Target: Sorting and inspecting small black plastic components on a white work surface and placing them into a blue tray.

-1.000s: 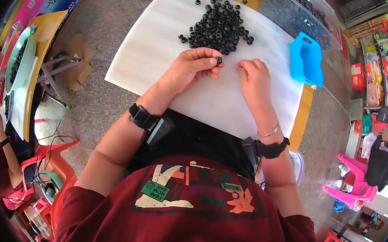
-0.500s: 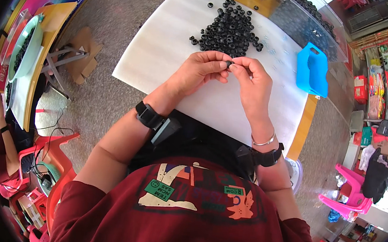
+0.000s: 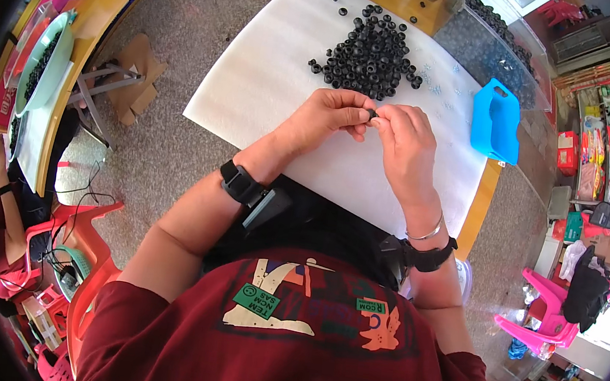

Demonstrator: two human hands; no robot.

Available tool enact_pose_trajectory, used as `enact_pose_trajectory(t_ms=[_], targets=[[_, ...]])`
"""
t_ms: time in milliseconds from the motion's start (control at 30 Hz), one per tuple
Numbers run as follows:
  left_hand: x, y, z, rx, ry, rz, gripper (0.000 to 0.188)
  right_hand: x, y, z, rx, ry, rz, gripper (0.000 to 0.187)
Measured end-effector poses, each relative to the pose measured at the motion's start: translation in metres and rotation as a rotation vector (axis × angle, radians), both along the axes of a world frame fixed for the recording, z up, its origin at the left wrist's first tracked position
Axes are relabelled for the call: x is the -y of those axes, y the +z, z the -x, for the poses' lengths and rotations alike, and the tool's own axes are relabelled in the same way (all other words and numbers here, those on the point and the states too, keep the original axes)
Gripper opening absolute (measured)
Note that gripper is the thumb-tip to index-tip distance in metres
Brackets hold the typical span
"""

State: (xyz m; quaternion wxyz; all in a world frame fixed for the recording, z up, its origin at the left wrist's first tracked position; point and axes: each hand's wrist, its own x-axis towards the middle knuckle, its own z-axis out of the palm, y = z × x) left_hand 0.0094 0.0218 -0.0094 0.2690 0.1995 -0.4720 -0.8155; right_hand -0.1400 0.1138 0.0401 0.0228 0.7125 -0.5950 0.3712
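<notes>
1. My left hand and right hand were closed together, both pinching one small black ring above the white sheet.
2. A loose pinch could have dropped it into the ring pile, I judged.

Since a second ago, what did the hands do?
The left hand left the heap of small black rubber rings holding one, and the right hand came across to meet it; both now pinch that ring between their fingertips. The heap, white foam sheet and blue plastic tray stayed put.
</notes>
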Motion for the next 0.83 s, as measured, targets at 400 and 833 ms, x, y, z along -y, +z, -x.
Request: enact_pose_trajectory(t_ms=[400,833], targets=[[0.001,-0.001,0.000,0.008,-0.039,0.012,0.023,0.004,-0.005,0.002,-0.045,0.045,0.030,0.011],[0.007,-0.010,-0.004,-0.058,-0.199,-0.101,0.032,-0.008,-0.012,-0.005,0.127,0.014,-0.077,0.017]])
